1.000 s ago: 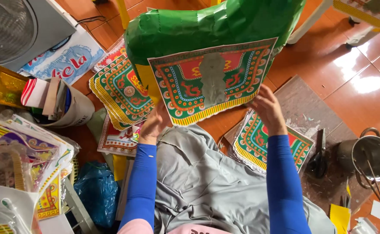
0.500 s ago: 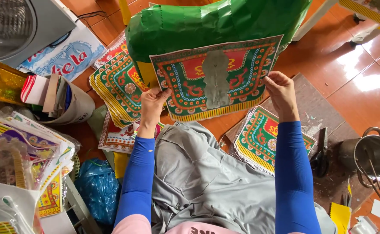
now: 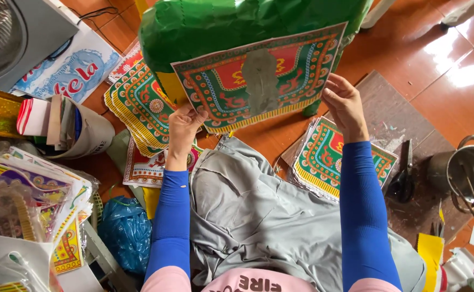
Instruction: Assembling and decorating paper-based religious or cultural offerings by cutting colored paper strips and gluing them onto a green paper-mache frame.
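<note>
My left hand [image 3: 185, 125] and my right hand [image 3: 344, 101] each pinch a lower corner of a patterned paper panel [image 3: 258, 75], green, red and gold with a grey figure in its middle. I hold the panel flat against the front of a large green paper-covered form [image 3: 215, 24] that stands on the floor before my knees. Both arms wear blue sleeves. A stack of like printed sheets [image 3: 137, 105] lies left of the form, and another stack [image 3: 331, 157] lies by my right forearm.
Scissors [image 3: 404, 178] lie on a dark board [image 3: 394, 116] at the right, beside a metal pot [image 3: 472, 173]. A fan [image 3: 2, 32] stands at the upper left. A cup of paper rolls [image 3: 80, 130], bagged printed sheets [image 3: 26, 205] and a blue plastic bag [image 3: 126, 232] crowd the left.
Both hands have lifted the patterned panel higher and brought it up against the front of the green form; my right hand moved up from beside the right stack.
</note>
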